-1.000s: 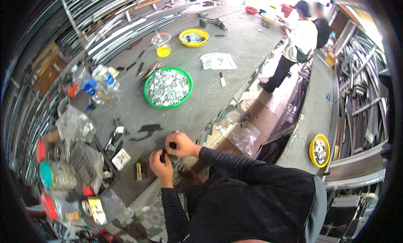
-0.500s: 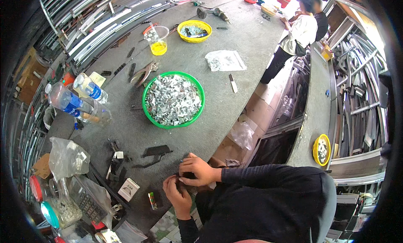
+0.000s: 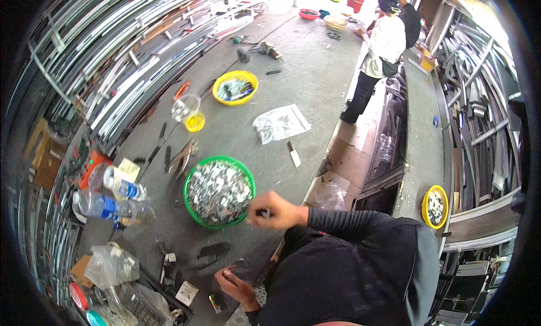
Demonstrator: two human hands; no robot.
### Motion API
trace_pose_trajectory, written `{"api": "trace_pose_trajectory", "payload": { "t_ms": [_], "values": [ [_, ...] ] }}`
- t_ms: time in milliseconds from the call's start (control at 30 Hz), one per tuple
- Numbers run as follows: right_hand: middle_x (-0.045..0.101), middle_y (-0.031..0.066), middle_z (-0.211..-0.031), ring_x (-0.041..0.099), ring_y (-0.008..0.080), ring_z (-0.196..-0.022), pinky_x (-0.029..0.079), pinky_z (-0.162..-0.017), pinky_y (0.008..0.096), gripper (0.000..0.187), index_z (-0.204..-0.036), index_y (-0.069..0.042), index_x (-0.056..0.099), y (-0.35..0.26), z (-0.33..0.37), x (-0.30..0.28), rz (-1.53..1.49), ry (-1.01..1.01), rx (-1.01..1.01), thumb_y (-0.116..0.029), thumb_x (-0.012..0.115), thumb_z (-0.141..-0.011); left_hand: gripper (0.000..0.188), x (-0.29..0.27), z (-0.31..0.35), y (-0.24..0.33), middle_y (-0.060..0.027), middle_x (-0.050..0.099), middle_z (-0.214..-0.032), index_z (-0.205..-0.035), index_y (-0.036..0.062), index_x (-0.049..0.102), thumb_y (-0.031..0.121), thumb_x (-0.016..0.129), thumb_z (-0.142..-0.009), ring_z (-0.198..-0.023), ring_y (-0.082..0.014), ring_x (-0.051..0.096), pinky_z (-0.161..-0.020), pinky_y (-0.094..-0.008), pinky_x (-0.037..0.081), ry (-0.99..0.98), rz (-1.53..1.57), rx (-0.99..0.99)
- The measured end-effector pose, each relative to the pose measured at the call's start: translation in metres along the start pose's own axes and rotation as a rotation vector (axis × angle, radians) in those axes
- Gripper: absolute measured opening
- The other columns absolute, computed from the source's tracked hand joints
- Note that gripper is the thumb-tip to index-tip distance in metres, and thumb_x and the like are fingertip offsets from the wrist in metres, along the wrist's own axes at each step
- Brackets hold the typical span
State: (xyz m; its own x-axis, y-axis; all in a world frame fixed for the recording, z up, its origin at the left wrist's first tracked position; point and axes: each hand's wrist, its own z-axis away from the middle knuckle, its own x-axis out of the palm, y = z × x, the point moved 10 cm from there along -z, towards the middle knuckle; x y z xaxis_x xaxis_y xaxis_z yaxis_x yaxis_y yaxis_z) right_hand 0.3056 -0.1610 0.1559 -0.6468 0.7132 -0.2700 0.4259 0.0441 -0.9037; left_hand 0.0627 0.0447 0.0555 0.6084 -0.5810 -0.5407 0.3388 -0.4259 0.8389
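My right hand (image 3: 275,210) is closed beside the right rim of a green basket (image 3: 252,182). A small shiny metal piece (image 3: 264,213) shows between its curled fingers. Small silvery metal pieces (image 3: 218,192) fill the basket in a heap. Lower down, by the table's near edge, my left hand (image 3: 239,288) has its fingers bent together; whatever they hold is too small to make out. A tiny light bit (image 3: 240,260) lies on the table just beyond it. Close by are a lighter (image 3: 214,304) and a flat black piece (image 3: 213,253).
Plastic bottles (image 3: 104,205), pliers (image 3: 181,159) and a clear bag (image 3: 112,265) lie left. Farther back are a yellow basket (image 3: 253,81), a plastic cup (image 3: 194,121) and a zip bag (image 3: 282,123). A person (image 3: 383,41) stands at the far right.
My hands have parted: the right has moved up to the green basket's rim, while the left stays low near the table edge. The whole view has shifted, so the table's things appear lower.
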Motion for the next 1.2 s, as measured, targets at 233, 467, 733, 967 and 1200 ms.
{"api": "trace_pose_trajectory", "payload": {
  "t_ms": [233,467,733,967,1200],
  "values": [
    [0.074,0.0018,-0.087,0.066,0.0084,-0.079,0.057,-0.073,0.0316,0.006,-0.106,-0.001,0.076,0.095,-0.073,-0.205,0.197,0.365,0.163,-0.006,0.074,-0.103,0.043,0.032,-0.003,-0.021,-0.0262,0.07,-0.115,-0.127,-0.0054,0.062,0.035,0.048,-0.125,-0.102,-0.0456,0.07,-0.088,-0.0576,0.052,0.362,-0.402,-0.15],
    [0.079,0.0049,-0.091,0.074,0.0112,-0.082,0.061,-0.075,0.033,0.009,-0.109,-0.002,0.078,0.227,-0.166,-0.338,0.197,0.47,0.176,-0.008,0.072,-0.107,0.034,0.035,-0.003,-0.006,-0.0302,0.067,-0.115,-0.119,-0.0063,0.063,0.027,0.058,-0.118,-0.111,-0.0526,0.061,-0.098,-0.0605,0.045,0.484,-0.584,-0.1],
    [0.084,0.0173,-0.127,0.082,0.0365,-0.113,0.063,-0.098,0.0487,0.042,-0.137,-0.01,0.079,0.388,-0.334,-0.496,0.836,0.486,0.186,-0.035,0.079,-0.103,0.023,0.046,-0.006,0.016,-0.0244,0.068,-0.116,-0.115,0.0002,0.065,0.019,0.069,-0.102,-0.118,-0.048,0.062,-0.104,-0.0598,0.045,0.433,-0.709,-0.08],
    [0.066,0.0217,-0.155,0.065,0.0451,-0.142,0.053,-0.118,0.0576,0.069,-0.163,-0.011,0.055,0.485,-0.444,-0.564,1.54,0.056,0.261,-0.053,0.064,-0.109,0.025,0.043,-0.01,0.035,-0.0206,0.068,-0.116,-0.116,0.0013,0.065,0.021,0.07,-0.101,-0.118,-0.0431,0.062,-0.103,-0.0569,0.045,0.46,-0.758,-0.082],
    [0.074,0.0285,-0.144,0.07,0.0523,-0.132,0.054,-0.114,0.0611,0.066,-0.165,-0.018,0.057,0.491,-0.437,-0.57,1.206,0.194,0.461,-0.059,0.052,-0.113,0.027,0.046,-0.008,0.029,-0.0198,0.068,-0.12,-0.12,0.0032,0.065,0.021,0.073,-0.101,-0.116,-0.0404,0.062,-0.103,-0.0529,0.047,0.438,-0.752,-0.146]
  ]
}}
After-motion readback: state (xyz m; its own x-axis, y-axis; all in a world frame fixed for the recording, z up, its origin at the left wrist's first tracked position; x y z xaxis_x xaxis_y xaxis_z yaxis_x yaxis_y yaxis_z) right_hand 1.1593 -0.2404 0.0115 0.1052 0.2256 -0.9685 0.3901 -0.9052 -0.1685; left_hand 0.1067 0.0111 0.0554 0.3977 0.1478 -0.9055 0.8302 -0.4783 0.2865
